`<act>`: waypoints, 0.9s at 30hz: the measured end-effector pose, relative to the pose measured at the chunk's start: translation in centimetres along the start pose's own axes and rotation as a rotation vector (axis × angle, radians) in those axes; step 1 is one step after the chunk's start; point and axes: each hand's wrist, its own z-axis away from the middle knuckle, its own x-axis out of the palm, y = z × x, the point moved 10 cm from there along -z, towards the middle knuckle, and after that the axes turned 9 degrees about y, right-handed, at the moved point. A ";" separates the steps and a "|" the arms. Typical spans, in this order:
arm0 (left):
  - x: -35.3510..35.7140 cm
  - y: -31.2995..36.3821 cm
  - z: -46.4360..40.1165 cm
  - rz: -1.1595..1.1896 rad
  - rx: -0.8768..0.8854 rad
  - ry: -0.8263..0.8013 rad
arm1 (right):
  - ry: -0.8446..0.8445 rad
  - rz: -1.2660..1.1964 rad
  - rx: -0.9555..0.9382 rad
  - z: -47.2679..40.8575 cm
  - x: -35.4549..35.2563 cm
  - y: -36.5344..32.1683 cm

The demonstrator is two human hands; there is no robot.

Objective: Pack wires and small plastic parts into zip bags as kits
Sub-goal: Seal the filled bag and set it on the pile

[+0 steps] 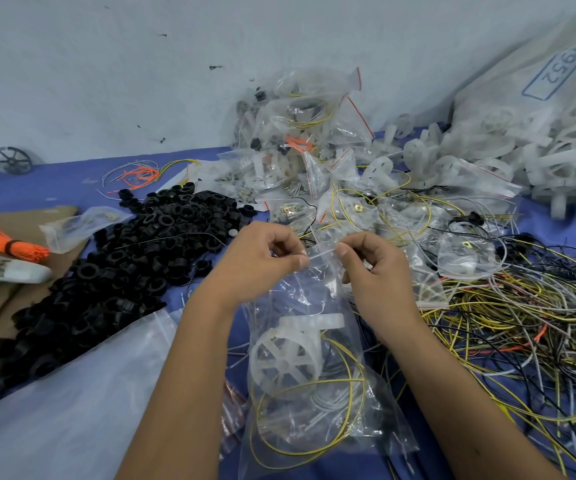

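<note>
A clear zip bag (309, 393) hangs in front of me over the blue table (72, 181). Inside it lie a white plastic wheel (288, 353), a looped yellow wire (314, 441) and grey wires. My left hand (265, 258) pinches the bag's top edge on the left, thumb and forefinger together. My right hand (369, 261) pinches the same edge on the right. The bag's mouth stretches between the two hands.
A heap of black plastic rings (120, 271) lies to the left. Filled zip bags (307, 140) pile at the back centre. White wheels (508, 157) spill from a sack at the right. Tangled loose wires (521, 323) cover the right side. An orange wire bundle (2, 242) rests on cardboard.
</note>
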 end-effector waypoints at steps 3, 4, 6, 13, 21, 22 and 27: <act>0.0 0.0 0.0 0.011 0.003 -0.013 | -0.007 -0.007 -0.005 0.0 0.1 -0.1; 0.0 0.2 0.0 0.015 0.007 -0.008 | -0.010 -0.008 -0.011 0.0 0.1 -0.2; 0.0 0.5 0.1 0.017 0.020 0.010 | -0.018 -0.012 -0.024 0.0 0.0 -0.3; 0.2 1.1 0.2 0.036 0.037 0.014 | -0.097 -0.102 0.018 0.1 0.9 0.2; 0.2 0.9 0.3 0.034 0.032 -0.016 | -0.116 -0.110 0.046 0.3 1.4 0.6; 0.0 0.6 0.3 0.030 0.019 -0.026 | -0.117 -0.098 0.050 0.3 1.4 0.7; -0.6 -1.0 0.7 0.025 -0.049 -0.064 | -0.128 -0.069 0.062 0.4 1.6 0.8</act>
